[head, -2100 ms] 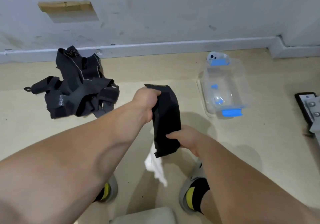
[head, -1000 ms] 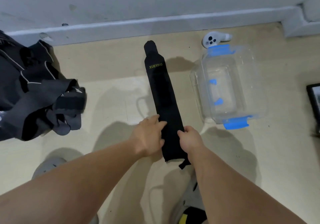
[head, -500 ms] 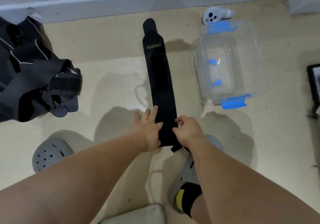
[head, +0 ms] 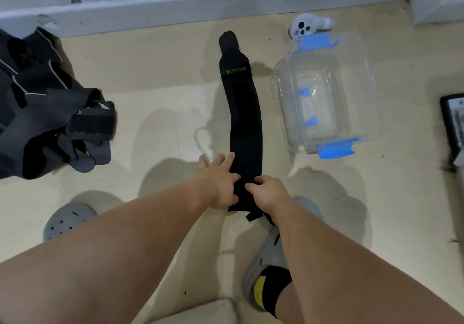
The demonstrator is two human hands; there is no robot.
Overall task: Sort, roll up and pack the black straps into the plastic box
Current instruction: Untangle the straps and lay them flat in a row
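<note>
A long black strap [head: 242,112] with yellow lettering lies stretched out flat on the floor, running away from me toward the wall. My left hand [head: 219,183] rests on its near left edge with straight fingers. My right hand [head: 267,194] pinches the near end with curled fingers. A clear plastic box [head: 326,92] with blue latches stands just right of the strap. A pile of other black straps [head: 47,112] sits at the left.
A white controller [head: 307,26] lies behind the box by the baseboard. A dark device [head: 454,122] is at the right edge. My grey shoes [head: 67,219] are near me, and a pale cushion edge [head: 198,313] shows at the bottom.
The strap, held up folded before, now lies stretched flat on the floor. Both hands have settled on its near end, and the right fingers have curled onto it.
</note>
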